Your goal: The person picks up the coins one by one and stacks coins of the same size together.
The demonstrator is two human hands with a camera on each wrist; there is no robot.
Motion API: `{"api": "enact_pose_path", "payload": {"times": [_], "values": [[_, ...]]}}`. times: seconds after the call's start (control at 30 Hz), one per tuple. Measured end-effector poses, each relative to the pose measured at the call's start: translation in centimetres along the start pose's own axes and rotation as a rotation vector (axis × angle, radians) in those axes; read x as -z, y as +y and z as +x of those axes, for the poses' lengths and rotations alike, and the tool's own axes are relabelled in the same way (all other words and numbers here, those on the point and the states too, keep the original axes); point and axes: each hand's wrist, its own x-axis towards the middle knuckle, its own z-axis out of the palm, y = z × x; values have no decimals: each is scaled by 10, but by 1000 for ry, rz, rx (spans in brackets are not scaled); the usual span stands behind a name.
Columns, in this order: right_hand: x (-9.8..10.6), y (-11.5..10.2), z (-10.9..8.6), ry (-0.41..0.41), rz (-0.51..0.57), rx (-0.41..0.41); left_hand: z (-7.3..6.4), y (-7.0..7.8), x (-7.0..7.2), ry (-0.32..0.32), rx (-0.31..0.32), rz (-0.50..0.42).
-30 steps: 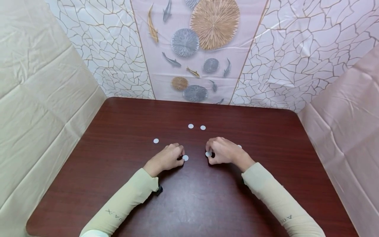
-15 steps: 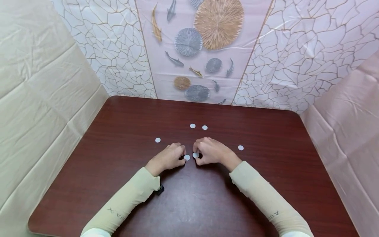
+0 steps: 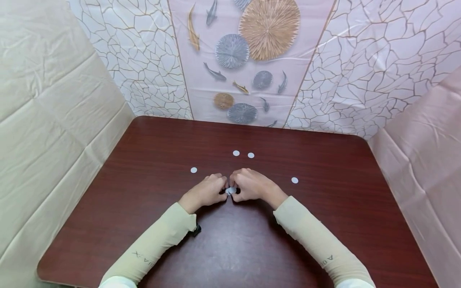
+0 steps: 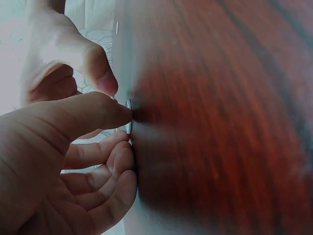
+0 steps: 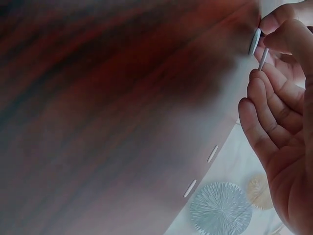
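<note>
Two small white discs meet between the hands at the middle of the table in the head view. The left hand (image 3: 205, 192) pinches one white disc (image 5: 254, 41) by its edges, close to the tabletop, between thumb and fingertips. Opposite it, the right hand (image 3: 250, 185) pinches the other white disc (image 5: 263, 58) between thumb and index finger. From above, the right hand's disc (image 3: 232, 190) partly overlaps the left one. In the right wrist view it is held a little above the table surface. The fingertips of both hands are nearly together.
Several more white discs lie flat on the dark red-brown table (image 3: 230, 248): one disc (image 3: 193, 170) at left, a pair (image 3: 236, 153) farther back, another disc (image 3: 295, 180) at right. A patterned cloth (image 3: 230, 80) hangs behind the table, with pale cloths on both sides.
The right hand has slid left with its disc, from well apart to overlapping the left hand's disc. The left hand has stayed in place; the head view has shifted slightly.
</note>
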Motion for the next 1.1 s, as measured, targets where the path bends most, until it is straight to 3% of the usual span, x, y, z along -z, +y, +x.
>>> {"api": "enact_pose_path", "payload": {"times": [0.3, 1.1], "values": [[-4, -2, 3, 2, 24, -1, 0, 1, 0, 26, -14, 11], [-6, -5, 8, -20, 24, 8, -3, 0, 4, -12, 11, -28]]}}
